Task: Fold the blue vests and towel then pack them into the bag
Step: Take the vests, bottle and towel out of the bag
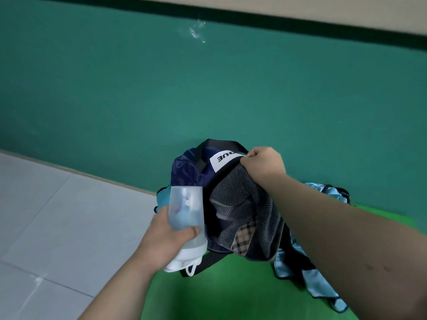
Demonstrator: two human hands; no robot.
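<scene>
**Two hands at the bag**

The dark blue bag (pixel 188 168) sits at the back edge of the green mat (pixel 231 294), close to the green wall (pixel 208 88). Its mouth is wide open and faces the person. It has black straps and a white label (pixel 225 160) near the top.

The right hand (pixel 265 165) is curled tight on the top rim of the bag, just beside the label. It holds the bag open.

The grey striped towel (pixel 240 199) is inside the bag mouth, right under that hand. A small checked patch shows on it low down.

The left hand (pixel 166 241) is wrapped round a see-through bottle (pixel 186 204). The bottle's white lid is down by the wrist and its flat end points up. The bottle is just beside the left side of the bag.

The light blue vests (pixel 323 288) lie in a heap on the mat, at the right of the bag and partly under the right arm.

A pale tiled floor (pixel 57 215) lies past the left edge of the mat.
</scene>
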